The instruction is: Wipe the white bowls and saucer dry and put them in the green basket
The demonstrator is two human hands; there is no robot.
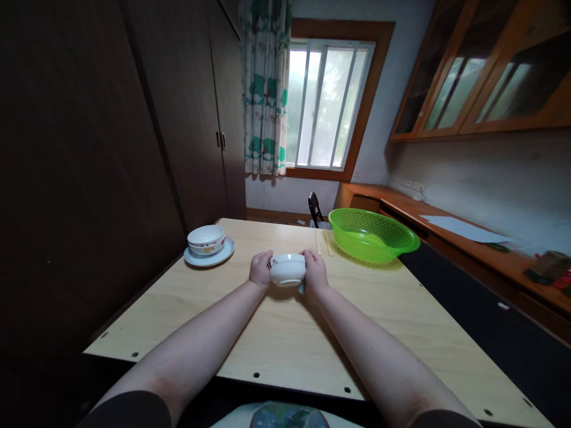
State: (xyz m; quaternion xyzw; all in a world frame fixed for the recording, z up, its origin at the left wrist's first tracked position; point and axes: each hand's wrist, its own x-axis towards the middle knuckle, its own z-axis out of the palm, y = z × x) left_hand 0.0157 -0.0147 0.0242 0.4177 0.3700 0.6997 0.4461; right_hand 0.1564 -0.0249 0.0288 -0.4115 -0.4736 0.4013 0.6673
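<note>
Between my two hands is a white bowl (288, 270) with a red mark on its side, held over the middle of the wooden table. It tips away from me, so its foot ring faces my way. My left hand (260, 268) is closed on the bowl's left side. On the opposite side my right hand (316, 270) grips the rim, and a bit of greenish cloth (302, 288) pokes out below its fingers. Stacked bowls (206, 241) rest on a white plate (209, 259) to the left. The inside of the held bowl is hidden.
A large green plastic basin (373, 236) stands at the table's far right, with pale chopsticks (328, 242) lying beside it. The wooden table (250, 339) has small holes along its near edge. Behind are a dark chair (314, 206) and an orange-brown desk (401, 205); a dark wardrobe (178, 107) borders the left.
</note>
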